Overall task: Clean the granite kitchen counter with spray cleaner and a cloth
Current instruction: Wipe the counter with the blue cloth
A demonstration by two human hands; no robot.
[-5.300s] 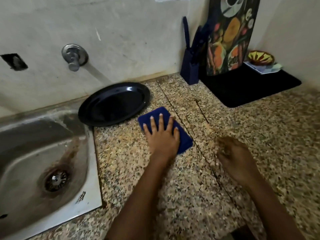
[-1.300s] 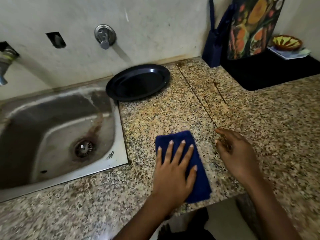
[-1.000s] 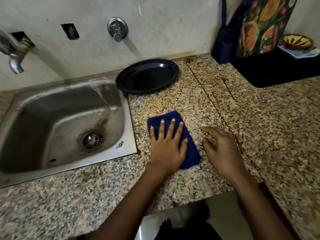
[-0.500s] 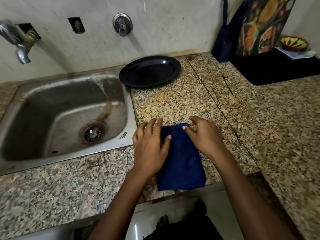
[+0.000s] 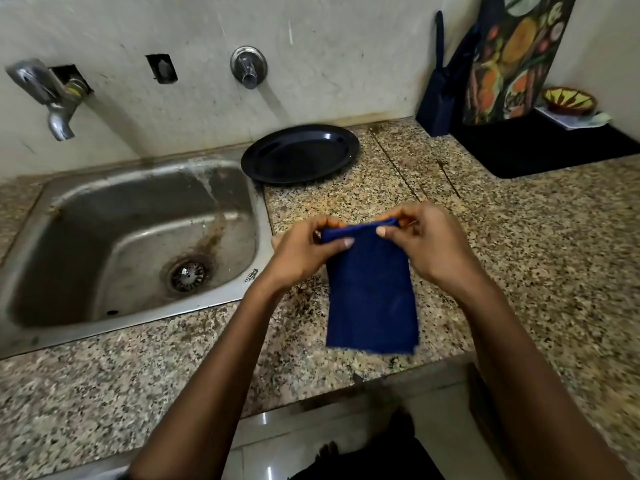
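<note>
A dark blue cloth [image 5: 372,292] hangs down in front of me above the speckled granite counter [image 5: 519,258], just right of the sink. My left hand [image 5: 304,251] pinches its top left corner. At the top right corner my right hand [image 5: 426,244] pinches the cloth's upper edge. The cloth is lifted off the granite and its lower edge hangs near the counter's front edge. No spray cleaner is in view.
A steel sink [image 5: 128,237] with a rusty stain fills the left, with a tap [image 5: 52,98] above it. A black plate [image 5: 299,153] lies behind the cloth. A blue knife block [image 5: 438,98], a patterned board [image 5: 512,60] and a black mat [image 5: 547,150] with a bowl [image 5: 569,102] stand back right.
My left hand wiped the cloth flat over the granite toward the front edge. Then both hands took its far edge and lifted it, so it now hangs from my fingers.
</note>
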